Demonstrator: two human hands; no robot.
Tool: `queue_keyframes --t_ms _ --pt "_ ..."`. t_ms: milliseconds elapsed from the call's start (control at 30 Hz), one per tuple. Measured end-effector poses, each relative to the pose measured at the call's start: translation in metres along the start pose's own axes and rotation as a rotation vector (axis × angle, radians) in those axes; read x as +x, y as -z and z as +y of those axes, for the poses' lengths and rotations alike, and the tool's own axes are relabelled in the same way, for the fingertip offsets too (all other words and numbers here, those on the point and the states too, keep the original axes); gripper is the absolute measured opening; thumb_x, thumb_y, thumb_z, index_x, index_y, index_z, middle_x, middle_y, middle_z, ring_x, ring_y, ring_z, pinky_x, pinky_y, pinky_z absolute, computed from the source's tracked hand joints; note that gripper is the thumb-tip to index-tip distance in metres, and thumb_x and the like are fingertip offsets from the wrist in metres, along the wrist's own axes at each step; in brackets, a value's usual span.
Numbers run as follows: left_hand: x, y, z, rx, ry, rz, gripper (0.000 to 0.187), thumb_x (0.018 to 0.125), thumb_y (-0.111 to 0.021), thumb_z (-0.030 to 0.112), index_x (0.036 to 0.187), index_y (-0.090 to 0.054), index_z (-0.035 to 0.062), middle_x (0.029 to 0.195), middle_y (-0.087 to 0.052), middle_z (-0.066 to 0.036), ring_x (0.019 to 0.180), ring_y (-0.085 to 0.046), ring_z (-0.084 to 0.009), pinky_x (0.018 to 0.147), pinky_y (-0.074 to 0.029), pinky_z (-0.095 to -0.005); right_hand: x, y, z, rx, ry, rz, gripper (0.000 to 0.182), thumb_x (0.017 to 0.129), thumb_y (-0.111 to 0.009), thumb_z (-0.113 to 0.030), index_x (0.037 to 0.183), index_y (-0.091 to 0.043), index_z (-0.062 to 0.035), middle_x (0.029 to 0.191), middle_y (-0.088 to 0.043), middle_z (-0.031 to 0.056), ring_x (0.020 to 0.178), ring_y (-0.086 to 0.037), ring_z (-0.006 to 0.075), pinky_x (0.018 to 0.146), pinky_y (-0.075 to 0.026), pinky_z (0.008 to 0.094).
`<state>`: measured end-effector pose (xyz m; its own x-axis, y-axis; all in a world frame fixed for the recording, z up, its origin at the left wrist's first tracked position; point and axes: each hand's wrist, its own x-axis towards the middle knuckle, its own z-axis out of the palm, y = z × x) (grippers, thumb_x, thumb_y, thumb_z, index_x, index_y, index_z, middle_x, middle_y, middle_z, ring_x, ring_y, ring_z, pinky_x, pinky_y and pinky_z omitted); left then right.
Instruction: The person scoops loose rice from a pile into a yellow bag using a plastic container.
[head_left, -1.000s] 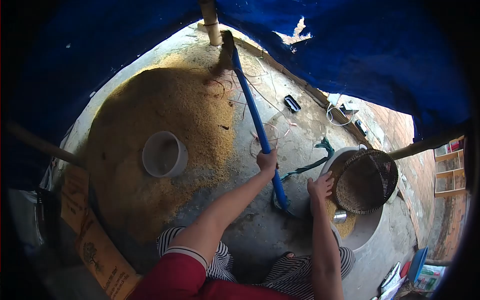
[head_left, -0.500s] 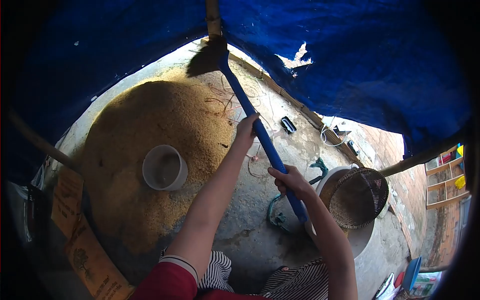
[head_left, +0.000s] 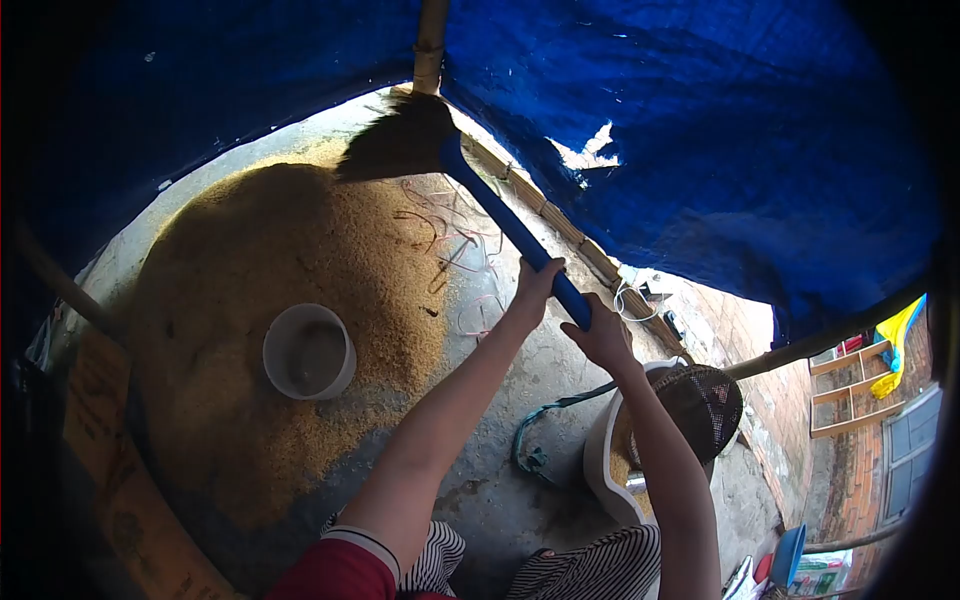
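Note:
Both my hands grip a broom with a blue handle, raised at a slant over the floor. My left hand (head_left: 540,288) is wrapped round the middle of the handle, and just below it my right hand (head_left: 603,335) closes round the lower end. The dark bristles of the broom (head_left: 398,142) fan out to the left at the far edge of a big grain heap (head_left: 250,250). On the heap stands a white bucket (head_left: 283,350), dusty inside.
A white tub (head_left: 598,455) holding grain stands at right, with a dark woven sieve (head_left: 712,405) over its rim. Blue tarpaulin (head_left: 680,140) hangs overhead from bamboo poles (head_left: 430,45). A green strap (head_left: 530,430) and thin cords (head_left: 470,250) lie on the floor. Cardboard (head_left: 150,510) edges the heap.
My hands have come closer together on the handle, the right one moving up and the left one right and down. The bristles have swung left and slightly down. The view has shifted a little.

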<state>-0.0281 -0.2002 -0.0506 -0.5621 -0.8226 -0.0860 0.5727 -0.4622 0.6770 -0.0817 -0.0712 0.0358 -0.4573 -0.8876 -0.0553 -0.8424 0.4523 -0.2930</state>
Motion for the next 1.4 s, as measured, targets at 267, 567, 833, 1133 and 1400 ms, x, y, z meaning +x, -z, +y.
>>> queue_keyframes --t_ms 267,567,833,1133,1400 --pt "0.054 0.079 0.014 0.700 -0.228 0.470 0.075 0.067 -0.078 0.037 0.121 -0.040 0.0005 0.110 -0.052 -0.020 0.075 -0.058 -0.0305 0.069 -0.048 -0.0346 -0.008 -0.034 0.014 0.054 -0.142 0.078 0.034 0.070 -0.065 -0.026 0.096 -0.062 -0.0063 0.084 -0.065 0.0175 0.082 -0.063 0.0325 0.073 -0.048 0.0426" --pt "-0.004 0.075 0.071 0.546 0.432 -0.180 0.078 0.079 -0.049 0.067 0.124 -0.045 0.0033 0.113 -0.058 -0.013 0.057 -0.056 -0.0136 0.049 -0.044 -0.0233 -0.027 -0.054 0.002 0.311 -0.149 -0.061 0.036 0.070 -0.066 -0.031 0.095 -0.061 -0.0054 0.082 -0.064 0.0171 0.081 -0.062 0.0329 0.072 -0.048 0.0420" --pt "-0.003 0.050 0.112 1.604 -0.098 -0.369 0.029 0.074 -0.066 0.030 0.085 -0.068 0.0031 0.067 -0.062 -0.009 0.064 -0.060 -0.0174 0.060 -0.046 -0.0295 -0.046 -0.073 0.022 0.288 -0.155 0.058 0.033 0.070 -0.064 -0.026 0.095 -0.060 -0.0043 0.081 -0.064 0.0187 0.080 -0.062 0.0346 0.072 -0.048 0.0433" --pt "-0.042 -0.085 0.092 1.229 -1.047 -0.311 0.020 0.088 -0.056 0.019 0.092 -0.063 0.0000 0.084 -0.055 -0.012 0.078 -0.056 -0.0238 0.065 -0.046 -0.0337 -0.092 -0.093 0.021 0.386 -0.098 -0.148 0.037 0.070 -0.065 -0.025 0.100 -0.060 -0.0046 0.087 -0.064 0.0193 0.085 -0.062 0.0350 0.077 -0.047 0.0431" --pt "-0.029 -0.052 -0.038 1.888 -0.346 -0.706 0.070 0.069 -0.062 0.002 0.134 -0.036 0.0077 0.139 -0.029 -0.020 0.129 -0.030 -0.0343 0.104 -0.032 -0.0403 -0.107 -0.086 0.011 0.420 -0.027 -0.089 0.040 0.071 -0.063 -0.023 0.107 -0.057 -0.0060 0.087 -0.063 0.0209 0.084 -0.061 0.0372 0.076 -0.047 0.0453"
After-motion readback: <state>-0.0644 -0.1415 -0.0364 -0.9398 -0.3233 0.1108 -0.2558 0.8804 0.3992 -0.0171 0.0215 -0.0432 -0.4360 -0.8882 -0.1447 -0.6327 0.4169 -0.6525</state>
